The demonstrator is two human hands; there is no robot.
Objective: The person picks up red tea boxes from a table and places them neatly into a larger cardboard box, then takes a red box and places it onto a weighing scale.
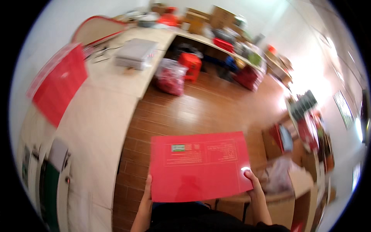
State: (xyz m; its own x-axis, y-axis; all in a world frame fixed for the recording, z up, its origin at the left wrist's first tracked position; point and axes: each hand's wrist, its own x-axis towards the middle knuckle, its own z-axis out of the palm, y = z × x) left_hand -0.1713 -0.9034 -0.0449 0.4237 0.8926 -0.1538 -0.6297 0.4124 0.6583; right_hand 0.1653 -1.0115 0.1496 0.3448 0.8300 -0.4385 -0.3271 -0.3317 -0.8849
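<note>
A flat red box (201,181) with gold print and a small green-and-white label is held level in front of my body. My left hand (147,189) grips its left edge, with most of the fingers hidden beneath or behind it. At the lower right corner my right hand (254,183) clamps the box, thumb on the top face and the other fingers out of sight. Light glints off the box beside that thumb.
A long pale table (100,112) runs along my left, bearing a red plastic bag (63,83), a grey flat machine (137,52) and a green-and-white machine (52,185). An open cardboard box (276,207) stands close by on the right. A red stool (190,65) and filled bags are farther off.
</note>
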